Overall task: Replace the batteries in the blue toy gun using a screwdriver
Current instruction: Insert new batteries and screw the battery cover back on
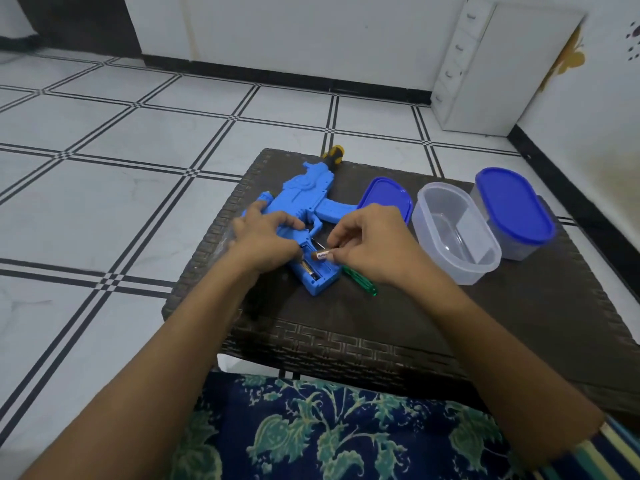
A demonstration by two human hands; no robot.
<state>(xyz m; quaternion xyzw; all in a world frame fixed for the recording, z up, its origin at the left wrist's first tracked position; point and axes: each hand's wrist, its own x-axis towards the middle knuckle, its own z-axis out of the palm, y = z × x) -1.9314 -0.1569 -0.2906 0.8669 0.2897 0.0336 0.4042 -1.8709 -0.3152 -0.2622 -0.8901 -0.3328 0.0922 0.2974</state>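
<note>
The blue toy gun [304, 199] lies flat on a low dark woven table [398, 306], its open battery compartment [317, 270] facing up near the grip end. My left hand [263, 237] presses down on the gun's body beside the compartment. My right hand [367, 240] pinches a small brown battery [320, 255] at its fingertips, just over the compartment. A green-handled screwdriver [360, 282] lies on the table under my right hand. One battery is seated in the compartment.
A clear lidless plastic tub [457, 233] stands right of my hands, a loose blue lid [384, 199] behind them, and a lidded tub [516, 213] further right. A yellow-black tool handle [334, 154] sticks out at the table's far edge. Tiled floor surrounds the table.
</note>
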